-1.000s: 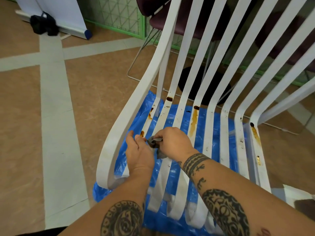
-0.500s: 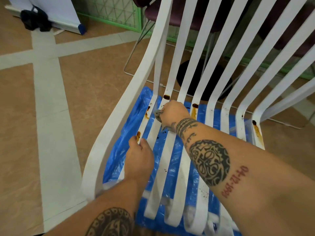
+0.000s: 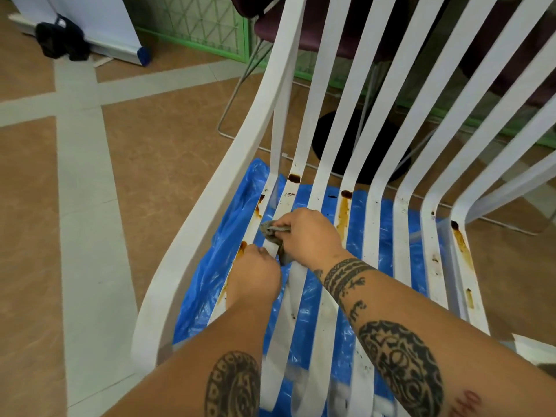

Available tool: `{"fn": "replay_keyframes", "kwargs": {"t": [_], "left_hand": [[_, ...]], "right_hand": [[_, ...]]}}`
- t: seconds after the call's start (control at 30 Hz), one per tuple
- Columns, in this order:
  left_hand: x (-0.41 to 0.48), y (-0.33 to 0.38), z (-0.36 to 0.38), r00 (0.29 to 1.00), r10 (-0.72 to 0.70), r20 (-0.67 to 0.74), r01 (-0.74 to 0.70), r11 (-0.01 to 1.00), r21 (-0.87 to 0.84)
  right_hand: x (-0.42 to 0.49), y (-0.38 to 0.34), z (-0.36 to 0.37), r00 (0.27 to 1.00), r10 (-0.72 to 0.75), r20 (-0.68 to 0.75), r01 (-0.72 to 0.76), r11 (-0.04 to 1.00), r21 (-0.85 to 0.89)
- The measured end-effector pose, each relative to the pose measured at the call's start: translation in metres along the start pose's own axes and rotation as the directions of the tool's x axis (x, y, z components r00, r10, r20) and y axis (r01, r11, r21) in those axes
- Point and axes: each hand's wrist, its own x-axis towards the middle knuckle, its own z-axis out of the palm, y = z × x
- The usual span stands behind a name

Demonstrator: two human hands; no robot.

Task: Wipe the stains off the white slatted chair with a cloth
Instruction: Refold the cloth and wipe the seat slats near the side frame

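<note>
Grey and crumpled, the small cloth (image 3: 270,229) is bunched round a seat slat of the white slatted plastic chair (image 3: 192,257), pinched in the curled fingers of the right hand (image 3: 311,236). Just nearer, the left hand (image 3: 255,276) curls over the outer slat, steadying it. Half a second ago the right hand was up at the bend. It has drawn back, which suggests a return stroke. The dark brown blob (image 3: 294,177) there remains, as does the long orange streak (image 3: 342,215) two slats right. The armrest hems the left side. The slats to the right are free, with the blue plastic sheet (image 3: 228,224) showing through the gaps.
</note>
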Motion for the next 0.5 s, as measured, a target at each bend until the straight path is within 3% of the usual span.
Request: {"fn": "replay_keyframes", "kwargs": {"t": [0.1, 0.3, 0.4, 0.5], "left_hand": [[0.005, -0.001, 0.006, 0.998, -0.009, -0.066, 0.010, 1.000, 0.017], [0.000, 0.002, 0.005, 0.999, -0.012, -0.046, 0.012, 1.000, 0.006], [0.003, -0.003, 0.009, 1.000, -0.013, 0.016, 0.015, 0.993, -0.115], [0.009, -0.008, 0.014, 0.998, -0.052, 0.038, 0.057, 0.987, -0.149]], "right_hand": [[0.022, 0.007, -0.005, 0.999, 0.032, -0.021, -0.032, 0.999, -0.017], [0.055, 0.013, -0.010, 0.990, 0.111, -0.084, -0.117, 0.990, -0.075], [0.071, 0.015, -0.024, 0.966, 0.231, -0.118, -0.223, 0.972, 0.079], [0.080, 0.023, -0.035, 0.940, 0.281, -0.192, -0.235, 0.944, 0.232]]}}
